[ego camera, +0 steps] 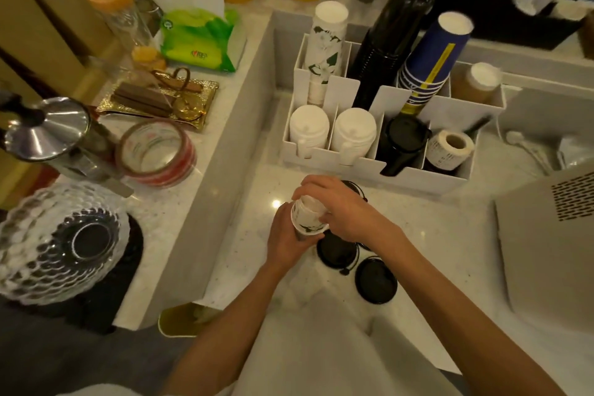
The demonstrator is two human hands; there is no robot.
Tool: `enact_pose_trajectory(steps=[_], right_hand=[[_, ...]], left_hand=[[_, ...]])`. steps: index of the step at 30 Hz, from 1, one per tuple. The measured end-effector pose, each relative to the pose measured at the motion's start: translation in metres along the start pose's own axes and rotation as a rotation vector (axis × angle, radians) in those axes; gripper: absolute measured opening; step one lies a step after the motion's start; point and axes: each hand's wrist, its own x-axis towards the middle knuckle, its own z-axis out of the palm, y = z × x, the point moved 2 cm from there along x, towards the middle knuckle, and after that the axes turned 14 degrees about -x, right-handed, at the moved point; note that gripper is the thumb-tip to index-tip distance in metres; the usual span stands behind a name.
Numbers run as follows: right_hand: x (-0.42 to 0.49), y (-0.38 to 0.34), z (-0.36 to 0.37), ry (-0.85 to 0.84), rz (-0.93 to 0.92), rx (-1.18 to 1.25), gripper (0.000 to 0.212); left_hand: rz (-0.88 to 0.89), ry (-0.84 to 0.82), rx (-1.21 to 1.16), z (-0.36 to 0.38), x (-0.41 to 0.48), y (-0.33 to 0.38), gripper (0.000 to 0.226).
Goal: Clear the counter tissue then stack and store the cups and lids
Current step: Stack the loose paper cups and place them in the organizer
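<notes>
Black lids [375, 280] lie on the near tabletop [443, 235]. Just beyond, left hand [285, 240] and right hand [344, 206] fingers grasp paper cups [307, 219]; the stacking step appears in hand. Next move: nest fully, then store in the far organizer [353, 167].

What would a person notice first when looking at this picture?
The two hands at the centre: the left hand and the right hand both grip a floral paper cup. Loose black lids lie just beside them on the counter. Behind stands a white organizer with tall cup stacks.
</notes>
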Motion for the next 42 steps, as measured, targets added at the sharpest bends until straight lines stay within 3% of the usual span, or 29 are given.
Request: enact_pose_trajectory(steps=[7,12,17,26,28,30,35,38,42], right_hand=[[-0.001,0.006,0.015,-0.020,0.071,0.087,0.081],[-0.002,0.013,0.047,0.184,0.272,0.618,0.114],[-0.004,0.028,0.104,0.179,0.405,0.730,0.100],[-0.001,0.040,0.115,0.166,0.416,0.676,0.098],[0.000,0.045,0.099,0.150,0.390,0.687,0.094],[0.007,0.052,0.068,0.106,0.356,0.708,0.091],[0.047,0.056,-0.057,0.067,0.216,0.707,0.082],[0.076,0.054,-0.136,0.151,0.147,0.675,0.083],[0.107,0.049,-0.223,0.387,0.107,0.599,0.089]], left_hand=[[0.019,0.001,0.021,0.001,0.002,0.005,0.087],[0.081,0.008,0.013,0.000,0.001,0.008,0.087],[0.075,-0.019,0.014,0.001,0.007,0.008,0.065],[0.103,-0.160,-0.023,-0.008,0.005,-0.004,0.076],[-0.047,-0.191,-0.138,-0.012,0.007,-0.011,0.087],[-0.193,-0.101,-0.321,-0.020,0.022,-0.007,0.081],[-0.223,0.043,-0.521,-0.045,0.092,0.051,0.054],[-0.209,-0.005,-0.523,-0.046,0.139,0.088,0.050],[-0.232,-0.051,-0.497,-0.041,0.166,0.098,0.045]])
